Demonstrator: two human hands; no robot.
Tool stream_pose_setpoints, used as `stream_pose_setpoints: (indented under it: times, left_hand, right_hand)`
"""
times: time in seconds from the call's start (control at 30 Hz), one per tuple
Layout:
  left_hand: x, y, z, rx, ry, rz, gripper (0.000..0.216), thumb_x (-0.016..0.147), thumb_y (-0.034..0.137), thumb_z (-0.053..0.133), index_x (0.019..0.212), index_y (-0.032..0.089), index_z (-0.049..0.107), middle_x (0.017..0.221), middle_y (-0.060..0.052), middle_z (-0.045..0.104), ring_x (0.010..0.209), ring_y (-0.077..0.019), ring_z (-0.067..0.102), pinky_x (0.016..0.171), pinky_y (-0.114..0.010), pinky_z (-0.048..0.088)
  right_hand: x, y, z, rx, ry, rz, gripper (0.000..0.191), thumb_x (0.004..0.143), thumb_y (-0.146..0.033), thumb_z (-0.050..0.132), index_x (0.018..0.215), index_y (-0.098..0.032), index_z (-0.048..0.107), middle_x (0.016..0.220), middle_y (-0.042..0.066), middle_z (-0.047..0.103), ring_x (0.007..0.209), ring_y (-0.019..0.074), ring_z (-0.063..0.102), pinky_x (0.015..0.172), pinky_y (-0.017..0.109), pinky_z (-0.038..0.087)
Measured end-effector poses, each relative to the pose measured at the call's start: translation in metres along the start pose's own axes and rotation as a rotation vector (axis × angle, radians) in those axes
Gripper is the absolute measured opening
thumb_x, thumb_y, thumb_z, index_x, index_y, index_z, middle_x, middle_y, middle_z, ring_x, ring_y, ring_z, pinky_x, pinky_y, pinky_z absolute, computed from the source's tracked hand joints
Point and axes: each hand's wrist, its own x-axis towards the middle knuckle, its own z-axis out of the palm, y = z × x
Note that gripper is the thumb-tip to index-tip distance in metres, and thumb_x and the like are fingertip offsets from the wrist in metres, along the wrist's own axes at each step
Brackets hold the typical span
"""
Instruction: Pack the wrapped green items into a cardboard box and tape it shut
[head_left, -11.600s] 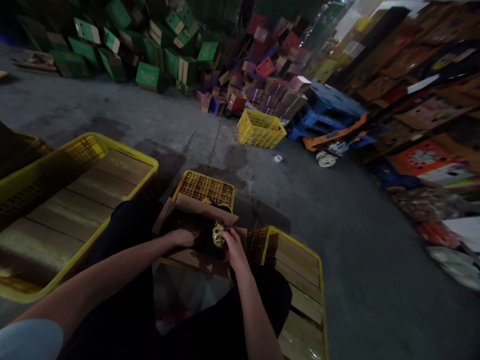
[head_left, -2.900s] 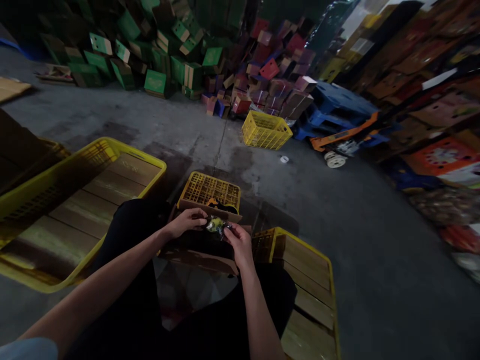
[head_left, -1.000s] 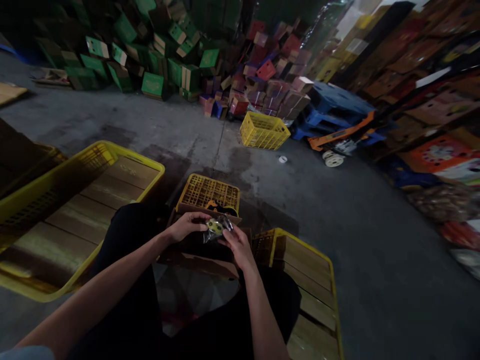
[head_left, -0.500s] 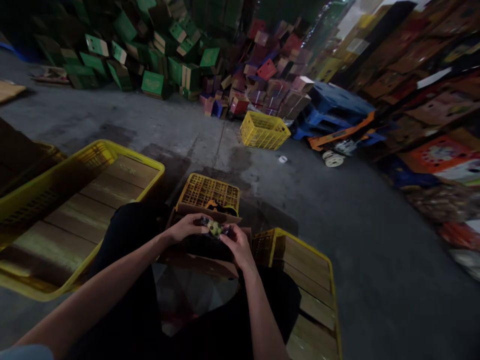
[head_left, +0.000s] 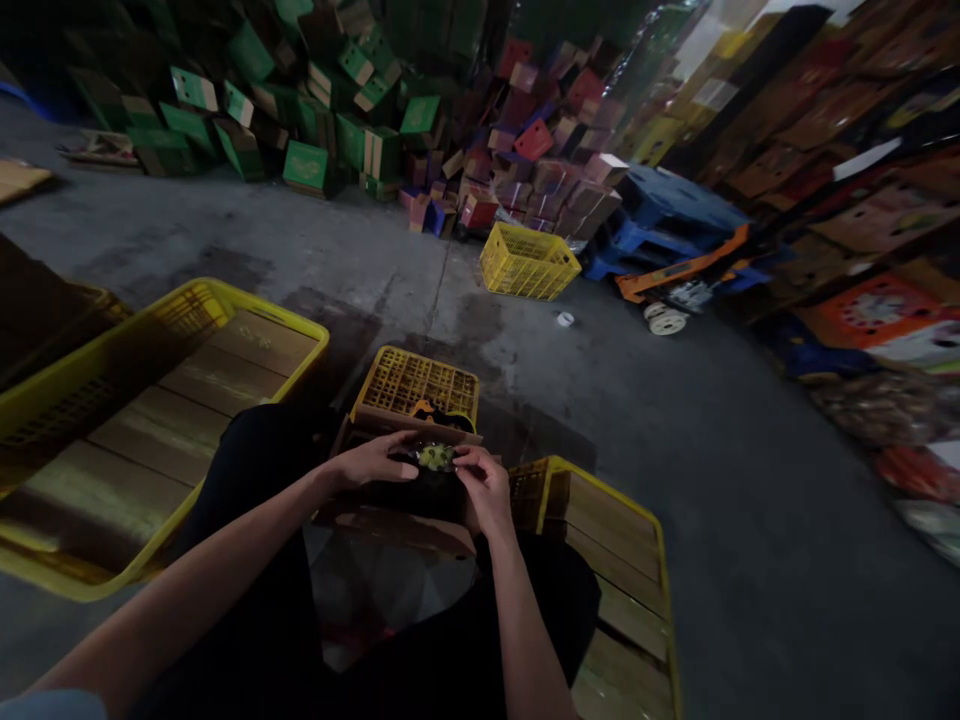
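Over an open cardboard box between my knees is a small packet in shiny clear wrap, with green roundish pieces showing; their kind is too small to tell. My right hand pinches the packet's right end between thumb and fingers. At its left end is my left hand, thumb and fingers apart around a dark gap. The box's inside is dark and its contents are hidden. Just beyond it stands an upturned yellow crate with a black and orange object on it.
Yellow crates of flat cartons stand at my left and right. Ahead on the floor are another yellow crate and a white roll. Green boxes, blue pallets and an orange pallet jack lie beyond.
My left thumb and fingers have spread apart from the packet's left end. The packet has turned flatter and shifted slightly right, with my right hand still on it.
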Motion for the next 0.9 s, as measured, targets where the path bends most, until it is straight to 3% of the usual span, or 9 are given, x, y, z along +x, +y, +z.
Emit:
stream_pose_setpoints:
  times: [0.07, 0.17, 0.33, 0.67, 0.9]
  left_hand:
    - [-0.001, 0.002, 0.000, -0.078, 0.000, -0.073, 0.072, 0.072, 0.033, 0.087, 0.136, 0.025, 0.058, 0.141, -0.014, 0.058, 0.115, -0.0286, 0.066, 0.103, -0.046, 0.047]
    - [0.002, 0.005, 0.001, -0.165, 0.031, -0.053, 0.053, 0.078, 0.045, 0.081, 0.122, 0.018, 0.068, 0.128, -0.014, 0.067, 0.106, -0.0259, 0.070, 0.102, -0.043, 0.050]
    - [0.007, 0.005, -0.001, -0.198, 0.079, -0.036, 0.043, 0.076, 0.047, 0.081, 0.102, 0.013, 0.074, 0.111, -0.012, 0.074, 0.098, -0.0247, 0.072, 0.101, -0.041, 0.052]
    - [0.003, 0.007, -0.001, -0.141, 0.076, 0.008, 0.036, 0.072, 0.040, 0.087, 0.092, 0.011, 0.077, 0.091, -0.010, 0.076, 0.090, -0.0211, 0.072, 0.096, -0.038, 0.052]
    - [0.003, 0.009, 0.002, -0.106, 0.090, -0.001, 0.045, 0.069, 0.043, 0.087, 0.099, 0.012, 0.078, 0.102, -0.014, 0.076, 0.101, -0.0259, 0.071, 0.098, -0.040, 0.051]
  right_hand:
    - [0.000, -0.002, 0.000, 0.006, 0.017, 0.000, 0.004, 0.072, -0.026, 0.069, 0.073, -0.024, 0.073, 0.105, 0.006, 0.071, 0.103, 0.0262, 0.064, 0.093, 0.040, 0.048]
    - [0.000, -0.003, 0.001, 0.016, 0.017, 0.003, 0.004, 0.072, -0.025, 0.068, 0.071, -0.024, 0.072, 0.103, 0.006, 0.071, 0.101, 0.0257, 0.064, 0.090, 0.038, 0.049]
    - [0.002, 0.001, 0.002, 0.027, 0.022, 0.020, 0.005, 0.072, -0.025, 0.066, 0.073, -0.024, 0.071, 0.104, 0.006, 0.071, 0.101, 0.0255, 0.065, 0.091, 0.038, 0.049]
    - [0.003, 0.010, 0.006, 0.004, 0.014, 0.100, 0.007, 0.070, -0.027, 0.066, 0.076, -0.023, 0.068, 0.100, 0.005, 0.074, 0.098, 0.0261, 0.067, 0.092, 0.038, 0.050]
    - [0.004, 0.019, 0.008, -0.031, -0.036, 0.091, 0.015, 0.068, -0.022, 0.064, 0.083, -0.023, 0.068, 0.092, 0.002, 0.074, 0.091, 0.0242, 0.068, 0.090, 0.037, 0.051]
